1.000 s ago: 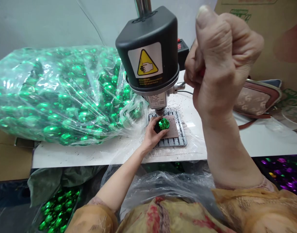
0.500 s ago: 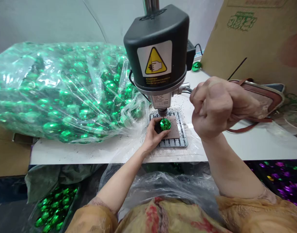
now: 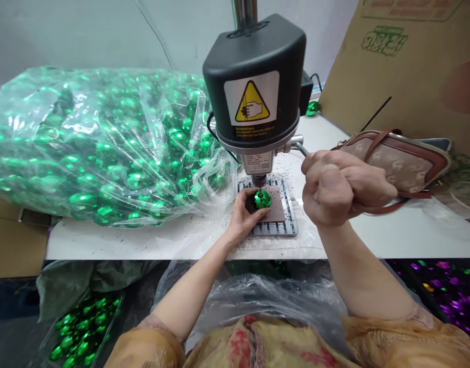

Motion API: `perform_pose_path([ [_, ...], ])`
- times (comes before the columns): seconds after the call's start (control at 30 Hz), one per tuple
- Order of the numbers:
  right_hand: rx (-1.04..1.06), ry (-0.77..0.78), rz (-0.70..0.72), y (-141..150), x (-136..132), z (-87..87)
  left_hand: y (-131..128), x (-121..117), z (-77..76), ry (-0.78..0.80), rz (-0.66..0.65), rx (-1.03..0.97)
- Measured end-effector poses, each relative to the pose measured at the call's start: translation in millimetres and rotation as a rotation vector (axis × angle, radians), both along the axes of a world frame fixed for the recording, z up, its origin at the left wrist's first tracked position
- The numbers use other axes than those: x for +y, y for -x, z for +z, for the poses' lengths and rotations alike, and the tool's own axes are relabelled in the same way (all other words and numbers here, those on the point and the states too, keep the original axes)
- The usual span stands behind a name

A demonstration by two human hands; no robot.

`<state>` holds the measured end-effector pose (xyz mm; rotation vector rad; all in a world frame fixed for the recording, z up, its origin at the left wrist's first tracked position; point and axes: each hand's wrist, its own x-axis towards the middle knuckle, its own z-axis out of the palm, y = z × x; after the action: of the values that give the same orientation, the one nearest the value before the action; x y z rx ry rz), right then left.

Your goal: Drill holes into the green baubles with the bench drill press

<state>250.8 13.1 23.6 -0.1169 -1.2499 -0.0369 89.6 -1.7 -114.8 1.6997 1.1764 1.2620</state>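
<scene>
Between thumb and fingers, my left hand [image 3: 244,215] grips a shiny green faceted ball [image 3: 263,200] on a brown board [image 3: 276,208]. That board lies on the slotted metal base plate [image 3: 292,225] of a small drill press [image 3: 253,76]. The drill's chuck [image 3: 260,180] is right above the ball, and its thin bit meets the ball's top. Closed in a fist, my right hand [image 3: 330,186] holds the drill press lever [image 3: 301,148] at the machine's right side; the grip end is hidden inside the fist.
A big clear bag of green balls [image 3: 104,148] fills the table's left. On the right are a patterned purse [image 3: 396,158] and a cardboard box [image 3: 403,66]. A loose green ball [image 3: 312,108] sits behind. Below the table edge are bins of green balls [image 3: 85,327] and purple balls [image 3: 453,294].
My right fist has come down with the lever, and the chuck and bit sit lower against the ball. My left hand keeps its hold. The view has shifted slightly.
</scene>
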Motion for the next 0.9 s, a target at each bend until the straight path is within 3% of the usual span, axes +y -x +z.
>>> perform_pose_path([
  [0.27,-0.012,-0.025,-0.001,-0.2,-1.1,-10.5,-1.0,-2.1,2.8,-0.010,0.016,0.005],
  [0.37,0.073,0.116,-0.013,5.4,-7.9,8.1,-0.9,-1.3,1.9,-0.010,0.030,0.034],
  [0.5,0.192,0.345,0.018,10.5,-7.9,49.6,-2.9,-5.3,9.2,-0.070,0.151,0.159],
  [0.63,0.165,0.354,0.127,9.8,0.7,70.3,-2.3,-35.1,19.5,-0.288,0.242,0.298],
  [0.73,0.172,0.354,0.137,10.5,2.2,69.5,3.1,-77.9,16.3,-0.534,-0.035,0.444],
  [0.8,0.186,0.361,0.108,11.9,0.8,67.5,8.4,-107.0,9.8,-0.684,-0.251,0.690],
  [0.9,0.193,0.373,0.080,13.4,-1.3,66.5,17.5,-128.3,5.0,-0.777,-0.418,0.921],
])
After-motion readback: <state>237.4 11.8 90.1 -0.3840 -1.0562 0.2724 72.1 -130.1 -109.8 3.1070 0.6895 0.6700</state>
